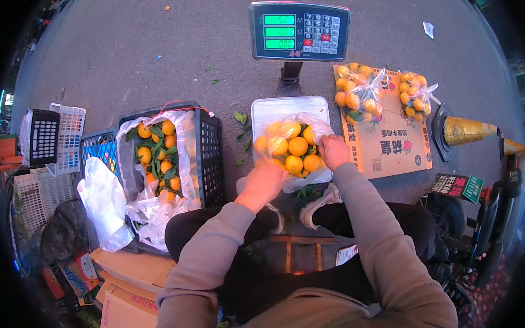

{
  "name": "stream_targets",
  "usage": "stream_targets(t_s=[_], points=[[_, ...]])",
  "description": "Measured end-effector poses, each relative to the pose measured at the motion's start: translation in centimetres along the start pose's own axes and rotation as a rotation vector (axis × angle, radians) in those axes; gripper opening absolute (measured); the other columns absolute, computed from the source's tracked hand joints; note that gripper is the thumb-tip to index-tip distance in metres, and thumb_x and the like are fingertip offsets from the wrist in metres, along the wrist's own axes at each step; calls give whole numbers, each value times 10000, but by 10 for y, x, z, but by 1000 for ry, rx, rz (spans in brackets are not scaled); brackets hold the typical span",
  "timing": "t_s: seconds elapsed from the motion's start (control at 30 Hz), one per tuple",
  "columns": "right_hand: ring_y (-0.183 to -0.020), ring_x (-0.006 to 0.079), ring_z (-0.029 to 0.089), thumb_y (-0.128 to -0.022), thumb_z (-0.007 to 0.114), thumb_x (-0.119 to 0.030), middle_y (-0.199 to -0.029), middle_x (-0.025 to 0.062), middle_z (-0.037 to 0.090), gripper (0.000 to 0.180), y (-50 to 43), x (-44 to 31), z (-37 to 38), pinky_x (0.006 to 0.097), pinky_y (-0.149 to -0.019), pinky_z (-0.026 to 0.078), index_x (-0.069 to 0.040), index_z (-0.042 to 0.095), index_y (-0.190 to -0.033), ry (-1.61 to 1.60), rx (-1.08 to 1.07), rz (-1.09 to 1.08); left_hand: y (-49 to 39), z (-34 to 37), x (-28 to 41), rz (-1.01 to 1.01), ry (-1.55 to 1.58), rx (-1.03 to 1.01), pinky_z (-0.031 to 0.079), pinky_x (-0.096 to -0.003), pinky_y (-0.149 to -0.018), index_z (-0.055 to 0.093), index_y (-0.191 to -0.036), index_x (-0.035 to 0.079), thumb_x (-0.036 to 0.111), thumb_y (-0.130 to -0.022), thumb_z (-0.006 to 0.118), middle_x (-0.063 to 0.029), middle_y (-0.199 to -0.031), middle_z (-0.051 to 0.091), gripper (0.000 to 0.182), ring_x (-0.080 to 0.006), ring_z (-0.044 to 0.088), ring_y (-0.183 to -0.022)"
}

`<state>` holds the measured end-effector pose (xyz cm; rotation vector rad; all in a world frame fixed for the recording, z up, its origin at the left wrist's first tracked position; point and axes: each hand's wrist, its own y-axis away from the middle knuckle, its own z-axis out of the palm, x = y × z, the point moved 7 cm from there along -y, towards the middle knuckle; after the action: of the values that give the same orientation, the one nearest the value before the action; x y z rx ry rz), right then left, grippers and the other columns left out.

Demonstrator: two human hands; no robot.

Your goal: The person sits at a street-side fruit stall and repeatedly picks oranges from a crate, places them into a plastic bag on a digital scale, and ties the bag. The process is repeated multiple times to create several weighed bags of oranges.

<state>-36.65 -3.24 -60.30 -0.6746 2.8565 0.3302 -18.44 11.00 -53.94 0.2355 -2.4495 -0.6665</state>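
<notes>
A clear plastic bag of oranges (297, 146) rests with its mouth spread on the metal pan of an electronic scale (289, 105). My left hand (265, 181) grips the bag's near left edge. On the opposite side, my right hand (334, 151) has the bag's right edge between its fingers. The scale's lit display and keypad (300, 30) stand on a post beyond the pan. To the left, a black plastic crate (209, 157) lined with plastic holds more oranges with green leaves (159, 155). Crumpled clear bags (157, 214) lie at its near end.
Two tied bags of oranges (359, 91) (414, 96) lie on a flattened cardboard sheet (384, 136) at right, beside a traffic cone (467, 130). Left are a white plastic bag (104, 201), baskets (68, 137) and cardboard boxes (133, 266). A parked vehicle (449, 217) stands lower right.
</notes>
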Motion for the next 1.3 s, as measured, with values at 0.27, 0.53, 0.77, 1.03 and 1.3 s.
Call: stream_targets(t_s=[0.27, 0.53, 0.77, 1.03, 1.3], points=[[-800, 160, 639, -871, 637, -101, -850, 46, 658, 145, 11, 35, -36, 344, -737, 529, -36, 618, -999, -1224, -75, 168, 20, 28, -38, -383, 1211, 355, 545, -345, -688, 658, -920, 7, 172, -960, 597, -97, -886, 704, 180, -206, 706, -788], [-791, 289, 691, -946, 652, -212, -874, 143, 712, 230, 23, 0, -97, 404, -730, 536, -14, 637, -1063, -476, -62, -173, 42, 41, -44, -564, 1183, 622, 507, -367, -592, 594, -1020, 23, 25, -864, 659, -87, -889, 629, 169, -206, 621, -716], [-806, 253, 699, -1008, 587, -219, -842, 141, 718, 226, 19, -17, -120, 387, -706, 531, 0, 642, -1016, -794, 25, -211, 47, 63, -63, -694, 1317, 346, 483, -365, -586, 668, -1015, 13, 16, -845, 648, -90, -807, 658, 171, -197, 612, -709], [-691, 77, 543, -1027, 537, -147, -893, 60, 676, 293, 1, -29, -103, 245, -644, 468, -21, 535, -1292, -1349, -201, 95, 17, -4, -49, -500, 1529, 407, 526, -354, -637, 622, -901, 14, 72, -946, 493, -82, -786, 641, 148, -195, 632, -702], [-709, 75, 542, -941, 575, -61, -914, 75, 686, 483, 3, -47, -124, 247, -637, 470, -20, 481, -1413, -1276, -169, 42, 11, -22, -27, -357, 1684, 178, 499, -364, -598, 557, -903, 34, -4, -903, 490, -52, -846, 588, 77, -180, 550, -677]])
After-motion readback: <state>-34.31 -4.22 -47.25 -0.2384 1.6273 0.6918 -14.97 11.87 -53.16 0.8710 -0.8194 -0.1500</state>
